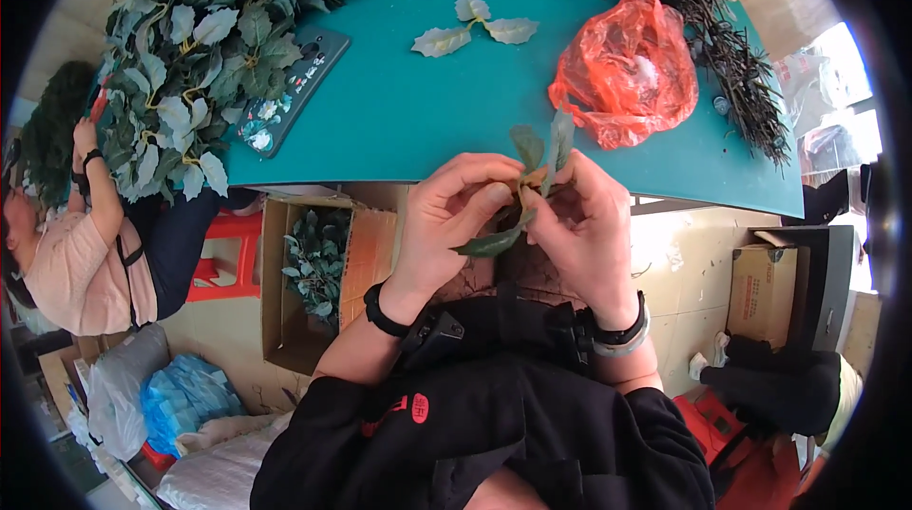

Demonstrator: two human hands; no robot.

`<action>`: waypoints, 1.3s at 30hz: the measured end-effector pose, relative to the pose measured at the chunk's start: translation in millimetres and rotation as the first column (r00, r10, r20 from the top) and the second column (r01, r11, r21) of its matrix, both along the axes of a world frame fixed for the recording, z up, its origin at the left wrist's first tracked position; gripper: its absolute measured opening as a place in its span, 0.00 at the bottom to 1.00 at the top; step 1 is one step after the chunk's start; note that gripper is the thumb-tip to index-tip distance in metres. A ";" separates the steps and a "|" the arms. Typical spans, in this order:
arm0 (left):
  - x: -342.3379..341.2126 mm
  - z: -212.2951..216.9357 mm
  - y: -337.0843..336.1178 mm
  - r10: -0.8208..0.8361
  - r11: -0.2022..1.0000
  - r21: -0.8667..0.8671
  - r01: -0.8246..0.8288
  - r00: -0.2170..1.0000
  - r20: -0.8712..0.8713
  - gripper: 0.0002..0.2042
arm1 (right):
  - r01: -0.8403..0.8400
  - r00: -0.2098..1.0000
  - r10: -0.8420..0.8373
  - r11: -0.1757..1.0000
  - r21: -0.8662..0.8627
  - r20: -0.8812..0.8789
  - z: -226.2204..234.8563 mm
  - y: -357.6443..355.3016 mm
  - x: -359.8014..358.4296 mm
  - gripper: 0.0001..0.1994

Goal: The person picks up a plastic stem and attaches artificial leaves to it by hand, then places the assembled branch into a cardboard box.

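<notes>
Just off the table's near edge, my left hand (442, 220) and my right hand (594, 230) pinch an artificial leaf sprig (489, 243) between thumbs and fingers. Two of its green leaves point up between the hands, and another hangs below my left fingertips. The stems at the join are mostly covered by my fingers. Farther off on the green table (399, 111) lies a loose three-leaf sprig (472, 27). A crumpled red plastic bag (627, 73), with something whitish inside, sits beyond my right hand.
A heap of leaf sprigs (190, 54) covers the table's left side, beside a dark phone (294, 92). Dark thin stems (731, 64) pile up at the right. Below left stands a cardboard box (285, 320) of leaves. A person (95, 263) works at far left near a red stool (228, 258).
</notes>
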State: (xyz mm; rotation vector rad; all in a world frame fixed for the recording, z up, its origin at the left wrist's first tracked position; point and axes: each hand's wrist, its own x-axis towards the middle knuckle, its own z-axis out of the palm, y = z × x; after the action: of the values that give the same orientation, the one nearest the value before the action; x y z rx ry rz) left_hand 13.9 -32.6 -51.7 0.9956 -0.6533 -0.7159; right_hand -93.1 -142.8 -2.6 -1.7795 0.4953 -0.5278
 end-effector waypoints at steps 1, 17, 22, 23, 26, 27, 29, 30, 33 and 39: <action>-2.9 6.8 0.3 0.017 0.999 0.039 -0.014 0.996 -0.084 0.10 | 0.042 0.999 -0.040 0.990 -0.133 0.020 1.5 -1.4 -0.6 0.06; -2.8 17.5 17.6 0.078 0.976 0.211 -0.052 0.990 -0.118 0.06 | 0.105 0.989 -0.101 0.994 -0.036 0.105 8.4 -10.1 -25.3 0.10; 5.0 21.3 32.4 0.035 0.989 0.146 0.004 0.964 -0.265 0.05 | 0.112 0.993 -0.107 0.984 -0.138 0.039 1.2 -22.1 -46.5 0.12; 6.7 21.4 34.3 0.073 0.982 0.187 -0.024 0.963 -0.259 0.05 | 0.128 0.992 -0.127 0.973 -0.193 0.016 -2.0 -28.1 -52.2 0.11; 5.6 32.6 63.6 0.304 0.894 0.395 -0.212 0.934 -0.189 0.06 | 0.141 0.986 -0.161 0.938 -0.316 -0.038 -5.1 -53.5 -63.8 0.10; 15.6 27.8 83.1 0.217 0.892 0.428 -0.145 0.968 -0.124 0.06 | 0.145 0.981 -0.182 0.918 -0.368 -0.067 -3.2 -66.0 -71.7 0.09; 38.6 12.9 122.8 0.118 0.856 0.507 -0.095 0.993 -0.013 0.06 | 0.208 0.963 -0.261 0.871 -0.446 -0.061 -2.4 -100.9 -88.2 0.08; 46.0 7.1 146.2 0.131 0.824 0.551 -0.134 0.990 0.045 0.07 | 0.227 0.958 -0.284 0.837 -0.498 -0.041 -0.4 -118.8 -93.6 0.08; 67.7 -21.2 218.4 0.236 0.660 0.710 -0.248 0.965 0.118 0.08 | 0.273 0.928 -0.365 0.808 -0.522 -0.079 10.9 -168.4 -115.5 0.07; 107.0 -116.5 358.7 0.444 0.427 0.804 -0.414 0.870 0.213 0.11 | 0.233 0.893 -0.445 0.590 -0.774 -0.071 10.8 -256.3 -123.0 0.08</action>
State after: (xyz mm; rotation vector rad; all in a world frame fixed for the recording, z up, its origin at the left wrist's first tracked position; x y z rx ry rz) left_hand 120.9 326.1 -168.2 1.9660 0.0711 -0.5567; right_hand -216.1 -399.1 8.2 -2.6052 0.9152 -0.8666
